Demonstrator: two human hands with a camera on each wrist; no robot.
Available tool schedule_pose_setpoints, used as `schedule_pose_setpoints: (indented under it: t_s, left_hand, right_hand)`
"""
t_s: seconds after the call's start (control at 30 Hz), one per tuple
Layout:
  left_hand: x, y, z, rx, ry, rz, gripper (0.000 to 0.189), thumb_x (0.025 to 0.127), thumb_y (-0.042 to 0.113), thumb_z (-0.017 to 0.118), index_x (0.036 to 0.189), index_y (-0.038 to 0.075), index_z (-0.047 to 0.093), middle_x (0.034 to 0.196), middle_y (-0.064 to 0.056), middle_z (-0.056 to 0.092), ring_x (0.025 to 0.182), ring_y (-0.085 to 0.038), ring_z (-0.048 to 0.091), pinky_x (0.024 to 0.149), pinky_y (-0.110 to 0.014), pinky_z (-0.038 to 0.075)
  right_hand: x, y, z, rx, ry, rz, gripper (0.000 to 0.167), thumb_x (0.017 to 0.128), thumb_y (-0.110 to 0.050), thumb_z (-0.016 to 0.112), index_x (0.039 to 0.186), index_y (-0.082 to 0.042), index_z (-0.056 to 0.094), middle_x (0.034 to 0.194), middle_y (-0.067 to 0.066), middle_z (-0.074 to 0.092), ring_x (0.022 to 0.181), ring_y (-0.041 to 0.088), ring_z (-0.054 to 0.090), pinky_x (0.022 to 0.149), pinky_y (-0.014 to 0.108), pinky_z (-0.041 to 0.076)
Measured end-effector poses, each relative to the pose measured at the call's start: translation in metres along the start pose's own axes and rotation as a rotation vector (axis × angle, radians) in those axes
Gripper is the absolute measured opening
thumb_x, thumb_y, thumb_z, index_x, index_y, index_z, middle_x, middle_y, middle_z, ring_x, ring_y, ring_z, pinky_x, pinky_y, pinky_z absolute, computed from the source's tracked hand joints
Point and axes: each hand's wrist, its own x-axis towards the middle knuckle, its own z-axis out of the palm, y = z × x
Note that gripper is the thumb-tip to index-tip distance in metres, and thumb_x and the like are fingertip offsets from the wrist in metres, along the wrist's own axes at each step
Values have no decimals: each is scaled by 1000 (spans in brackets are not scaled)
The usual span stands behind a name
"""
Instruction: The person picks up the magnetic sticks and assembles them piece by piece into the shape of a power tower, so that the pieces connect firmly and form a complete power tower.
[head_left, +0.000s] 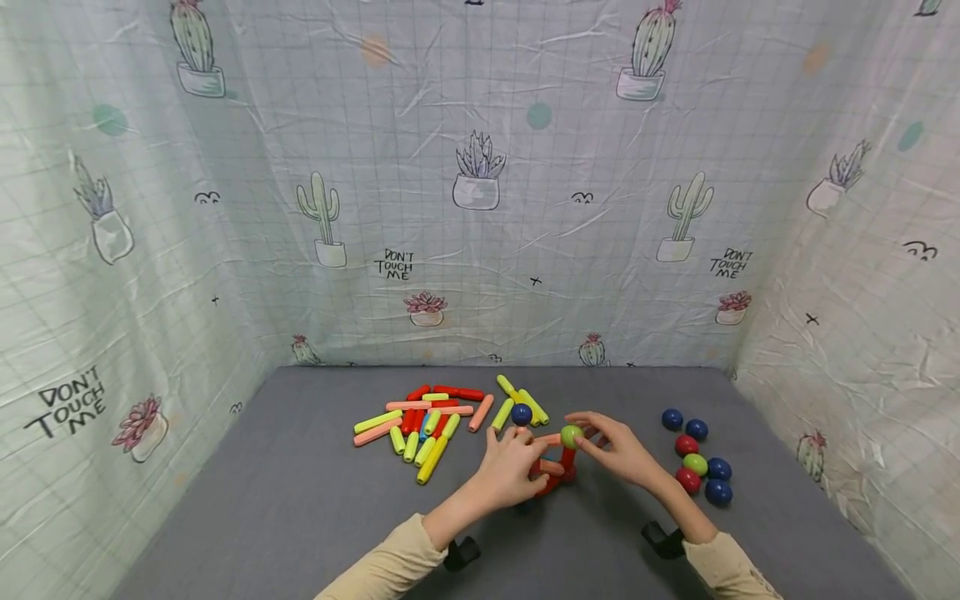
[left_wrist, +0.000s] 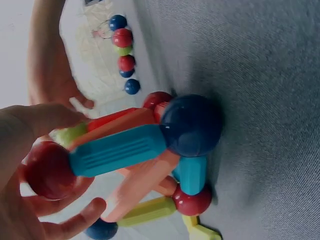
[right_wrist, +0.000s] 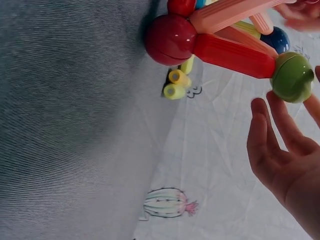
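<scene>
Between the hands stands a frame of ball and rod building pieces, with a red rod [right_wrist: 235, 55], a light blue rod [left_wrist: 120, 150], salmon rods [left_wrist: 142, 187] and a yellow rod [left_wrist: 147, 211]. At its foot are a dark blue ball [left_wrist: 192, 125] and red balls [right_wrist: 170, 40]. My left hand [head_left: 510, 469] holds a red ball [left_wrist: 50, 170] atop the light blue rod. With thumb and fingers, my right hand [head_left: 618, 448] grips a green ball [head_left: 572, 436] atop the red rod. Another dark blue ball [head_left: 521, 414] tops the far corner.
Loose yellow, red, salmon and blue rods [head_left: 431, 421] lie left of the frame, and several yellow rods [head_left: 532, 406] behind it. Loose blue, red and green balls [head_left: 695, 465] sit at the right on the grey tabletop [head_left: 300, 500]. A printed curtain [head_left: 480, 250] encloses the table.
</scene>
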Motion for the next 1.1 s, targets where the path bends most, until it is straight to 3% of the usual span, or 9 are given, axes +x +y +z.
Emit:
schedule_pose_setpoints:
  t_s: [0.1, 0.17, 0.27, 0.4, 0.53, 0.7, 0.97, 1.1]
  left_hand:
    - [-8, 0, -4, -99, -6, -97, 60, 73, 39, 69, 124, 17, 47, 105, -4, 55, 93, -21, 50, 74, -41, 37]
    - [-16, -2, -6, -210, -5, -181, 70, 70, 35, 73, 127, 11, 41, 104, -7, 55, 89, -20, 52, 70, -37, 40]
    - [-29, -8, -5, -406, -55, -307, 63, 69, 25, 75, 119, 5, 44, 92, -8, 58, 73, -15, 53, 58, -29, 43]
    - [-40, -19, 7, -550, -181, -371, 38, 70, 21, 74, 99, 6, 53, 72, -3, 56, 54, -8, 46, 47, -22, 37]
    - [-42, -24, 24, -536, -250, -337, 29, 70, 25, 75, 88, 10, 57, 65, 2, 54, 51, -4, 45, 45, -21, 37]
    - [-40, -25, 36, -502, -259, -300, 28, 70, 27, 75, 90, 11, 62, 64, 6, 56, 51, -1, 45, 45, -19, 38]
    - [-40, -37, 27, -462, -275, -292, 30, 69, 26, 75, 91, 10, 65, 67, 5, 60, 52, -1, 48, 46, -18, 39]
    - [-43, -55, 21, -412, -280, -286, 31, 69, 24, 75, 94, 9, 65, 64, 5, 57, 51, -2, 47, 46, -18, 39]
  right_hand:
    - [-5, 4, 1, 62, -76, 48, 46, 87, -15, 56, 129, -9, 40, 107, 12, 60, 85, 20, 60, 65, 26, 49]
    - [-8, 8, 2, 113, -143, 88, 49, 88, -16, 55, 131, -7, 35, 108, 15, 58, 89, 22, 60, 67, 26, 49]
    - [-13, 16, 5, 187, -235, 134, 46, 89, -16, 53, 129, -1, 36, 111, 20, 56, 95, 28, 59, 71, 26, 50]
    - [-16, 23, 7, 237, -287, 154, 41, 90, -14, 51, 125, 3, 39, 112, 23, 54, 100, 36, 55, 76, 26, 49]
    - [-14, 26, 8, 247, -290, 167, 42, 89, -15, 52, 124, 5, 41, 111, 22, 56, 99, 34, 55, 76, 24, 48]
    - [-13, 28, 9, 221, -307, 181, 45, 89, -18, 54, 125, 5, 42, 107, 19, 58, 96, 29, 56, 73, 25, 47]
    - [-15, 25, 15, 234, -329, 189, 43, 88, -18, 54, 124, 3, 44, 106, 17, 58, 93, 19, 57, 76, 26, 47]
    - [-15, 21, 23, 299, -383, 172, 40, 89, -15, 53, 123, 3, 45, 113, 21, 55, 98, 28, 58, 77, 28, 49]
